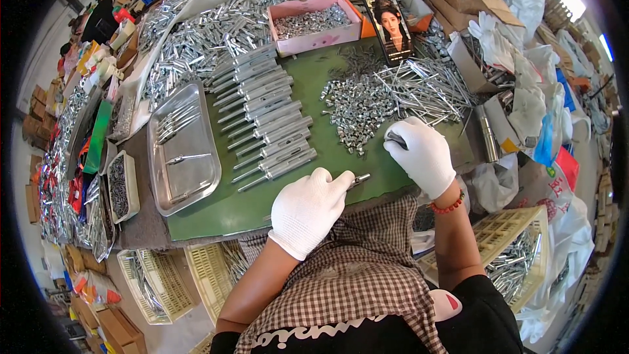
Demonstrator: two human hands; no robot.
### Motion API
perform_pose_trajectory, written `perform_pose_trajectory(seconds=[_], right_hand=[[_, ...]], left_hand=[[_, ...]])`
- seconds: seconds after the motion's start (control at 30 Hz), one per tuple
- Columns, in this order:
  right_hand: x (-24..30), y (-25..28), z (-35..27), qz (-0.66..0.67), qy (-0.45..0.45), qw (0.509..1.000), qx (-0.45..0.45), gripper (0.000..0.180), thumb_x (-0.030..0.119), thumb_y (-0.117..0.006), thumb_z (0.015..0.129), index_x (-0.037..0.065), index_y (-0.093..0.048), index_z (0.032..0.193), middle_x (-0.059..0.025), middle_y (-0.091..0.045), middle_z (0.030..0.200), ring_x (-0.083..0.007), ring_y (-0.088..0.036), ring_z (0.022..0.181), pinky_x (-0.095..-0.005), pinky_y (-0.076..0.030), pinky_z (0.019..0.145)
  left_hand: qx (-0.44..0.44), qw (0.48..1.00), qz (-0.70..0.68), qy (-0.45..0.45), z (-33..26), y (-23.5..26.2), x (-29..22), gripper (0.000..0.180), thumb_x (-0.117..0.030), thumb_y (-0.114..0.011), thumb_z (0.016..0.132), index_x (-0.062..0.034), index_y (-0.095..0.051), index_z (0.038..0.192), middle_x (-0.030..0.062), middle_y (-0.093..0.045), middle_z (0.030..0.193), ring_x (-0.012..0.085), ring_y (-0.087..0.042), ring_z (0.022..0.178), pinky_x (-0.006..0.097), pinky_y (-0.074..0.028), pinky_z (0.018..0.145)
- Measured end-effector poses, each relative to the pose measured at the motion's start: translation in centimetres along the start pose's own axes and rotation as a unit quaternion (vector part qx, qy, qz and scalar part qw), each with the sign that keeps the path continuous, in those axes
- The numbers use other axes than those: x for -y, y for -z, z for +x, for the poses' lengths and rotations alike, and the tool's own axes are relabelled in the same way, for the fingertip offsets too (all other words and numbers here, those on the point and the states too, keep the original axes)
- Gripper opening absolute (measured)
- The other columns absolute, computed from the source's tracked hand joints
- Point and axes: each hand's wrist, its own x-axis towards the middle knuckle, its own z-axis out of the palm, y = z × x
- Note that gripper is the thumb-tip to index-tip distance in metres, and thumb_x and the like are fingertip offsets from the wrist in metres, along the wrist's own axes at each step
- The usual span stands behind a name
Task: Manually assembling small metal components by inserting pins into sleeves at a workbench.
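Observation:
My left hand (308,206), in a white knit glove, is closed round a slim metal tube (361,178) near the front edge of the green work board (203,226). The tube's end sticks out past the fingertips toward the right. My right hand (420,156), gloved too, is raised with its fingers pinched; a small dark piece shows at the fingertips, too hidden to name. Beyond my left hand lies a slanting row of metal tubes with thin rods (272,115). A heap of small metal fittings (360,111) lies just beyond my right hand, beside loose thin rods (429,88).
A metal tray (213,187) with several rod parts sits at left. Behind are a large pile of metal tubes (196,52), a pink box (321,44) of small parts and a propped phone (392,33). A metal cylinder (486,134) stands at right; cream crates (167,288) are below.

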Motion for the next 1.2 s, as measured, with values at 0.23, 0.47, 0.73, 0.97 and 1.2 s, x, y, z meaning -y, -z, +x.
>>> perform_pose_trajectory(seconds=[0.23, 0.47, 0.73, 0.97, 1.2], right_hand=[[0.1, -0.3, -0.2, 0.013, 0.009, 1.000, -0.016, 0.006, 0.017, -0.069, 0.089, 0.012, -0.070, 0.092, -0.0095, -0.068, 0.090, -0.0337, -0.068, 0.078, -0.0426, -0.055, 0.069], [0.5, 0.1, 0.1, -0.001, 0.035, 0.999, -0.003, 0.004, 0.017, -0.068, 0.089, 0.014, -0.070, 0.092, -0.0082, -0.067, 0.089, -0.0329, -0.068, 0.079, -0.0433, -0.054, 0.068], [0.0, 0.1, 0.3, -0.045, 0.090, 0.995, 0.010, 0.005, 0.019, -0.069, 0.089, 0.015, -0.070, 0.090, -0.0080, -0.064, 0.089, -0.0317, -0.067, 0.078, -0.0428, -0.054, 0.068], [-0.8, 0.4, 0.1, 0.005, 0.043, 0.998, 0.046, 0.009, 0.018, -0.072, 0.088, 0.011, -0.074, 0.094, -0.0083, -0.066, 0.089, -0.0316, -0.067, 0.079, -0.0391, -0.053, 0.069], [-0.5, 0.5, -0.2, 0.016, 0.051, 0.998, 0.017, 0.011, 0.018, -0.074, 0.087, 0.010, -0.074, 0.094, -0.0089, -0.066, 0.088, -0.0313, -0.067, 0.078, -0.0386, -0.053, 0.069]], left_hand=[[-0.016, 1.000, -0.019, -0.006, 0.0, -0.1, 0.1, 0.022, -0.020, -0.065, 0.092, -0.0225, -0.070, 0.113, 0.0077, -0.060, 0.083, 0.0285, -0.064, 0.067, 0.041, -0.052, 0.059], [0.004, 1.000, -0.008, 0.005, 0.0, 0.1, 0.0, 0.022, -0.020, -0.065, 0.092, -0.0218, -0.070, 0.113, 0.0081, -0.060, 0.083, 0.0292, -0.065, 0.068, 0.042, -0.051, 0.060], [-0.004, 1.000, -0.021, 0.002, 0.0, 0.0, 0.0, 0.023, -0.020, -0.065, 0.091, -0.0218, -0.070, 0.114, 0.0081, -0.062, 0.085, 0.0293, -0.065, 0.069, 0.042, -0.052, 0.061], [-0.009, 1.000, -0.009, 0.002, -0.1, -0.1, 0.1, 0.023, -0.020, -0.066, 0.091, -0.0212, -0.070, 0.114, 0.0072, -0.061, 0.085, 0.0283, -0.065, 0.068, 0.041, -0.052, 0.060], [-0.012, 1.000, -0.002, -0.006, 0.0, -0.1, 0.0, 0.022, -0.019, -0.066, 0.091, -0.0221, -0.070, 0.112, 0.0065, -0.059, 0.082, 0.0272, -0.063, 0.066, 0.040, -0.051, 0.058]])
